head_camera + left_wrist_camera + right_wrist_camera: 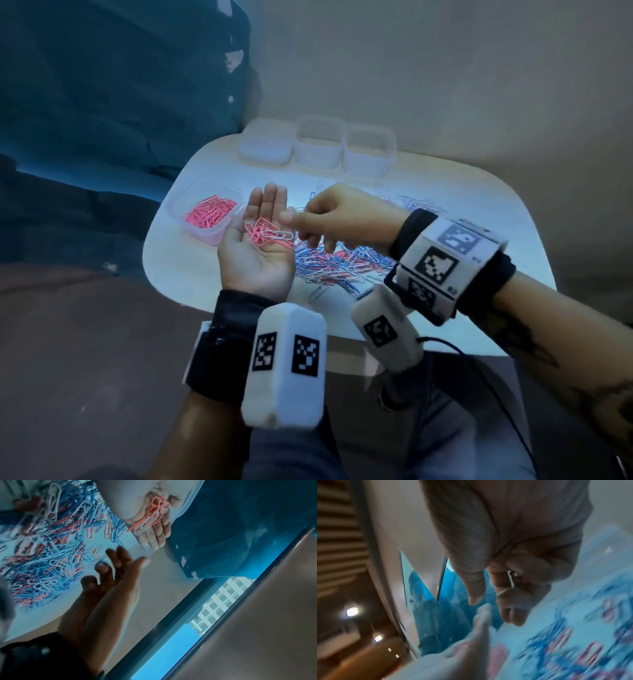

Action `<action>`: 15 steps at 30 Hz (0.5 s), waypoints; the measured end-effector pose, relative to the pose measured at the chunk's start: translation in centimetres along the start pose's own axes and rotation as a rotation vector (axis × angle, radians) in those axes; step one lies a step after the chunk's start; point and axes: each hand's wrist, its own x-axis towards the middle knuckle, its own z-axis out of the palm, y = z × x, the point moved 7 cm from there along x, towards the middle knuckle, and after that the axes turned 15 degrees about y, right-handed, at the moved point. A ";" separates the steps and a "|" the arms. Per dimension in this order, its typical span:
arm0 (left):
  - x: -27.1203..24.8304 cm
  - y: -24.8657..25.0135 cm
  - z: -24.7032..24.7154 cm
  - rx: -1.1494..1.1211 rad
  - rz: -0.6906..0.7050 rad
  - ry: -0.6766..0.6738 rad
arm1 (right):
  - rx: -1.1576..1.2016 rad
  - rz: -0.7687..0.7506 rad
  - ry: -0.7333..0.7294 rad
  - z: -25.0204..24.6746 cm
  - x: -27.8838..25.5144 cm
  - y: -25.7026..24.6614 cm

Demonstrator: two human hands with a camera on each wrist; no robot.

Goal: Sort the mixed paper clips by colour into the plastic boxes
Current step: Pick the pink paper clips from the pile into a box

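My left hand (255,253) is held palm up with straight fingers over the table's left side. Several pink clips (258,229) and one white clip (278,235) lie in its palm, also seen in the left wrist view as clips (154,511). My right hand (322,219) hovers just right of that palm, fingers loosely curled, thumb tip above the white clip; I see nothing held in it. In the left wrist view its fingers (116,566) are spread. The mixed pile (342,263) of blue, pink and white clips lies beneath both hands. A clear box (214,238) left of the palm holds pink clips.
Three pale plastic boxes stand along the far edge of the white table (479,212): one that looks lidded (265,145) and two open ones (320,144) (368,154). A black cable (479,370) hangs off the near edge. Dark blue cloth lies to the left.
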 end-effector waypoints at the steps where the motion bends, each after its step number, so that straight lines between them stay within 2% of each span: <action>1: -0.3 -0.3 0.2 -0.001 -0.001 0.008 | -0.008 -0.033 0.019 0.2 -0.2 -0.1; 4: -0.1 -1.0 0.4 0.003 -0.010 0.024 | 0.038 -0.047 0.060 -0.2 -0.3 0.4; 7: 0.8 -1.0 0.3 -0.051 -0.029 -0.007 | 0.227 0.083 0.066 -1.6 -0.3 1.6; 9: 1.3 -0.5 0.0 -0.094 -0.023 -0.023 | 0.275 0.136 0.160 -3.4 0.4 2.7; 10: 1.5 -0.2 -0.3 -0.090 -0.009 -0.025 | 0.196 0.134 0.218 -4.4 1.0 3.4; 13: 1.4 0.7 -0.8 -0.085 0.023 -0.033 | -0.346 0.072 0.256 -5.5 2.6 5.0; 15: 1.4 0.9 -1.0 -0.080 0.031 -0.033 | -0.493 -0.017 0.244 -4.5 3.1 4.5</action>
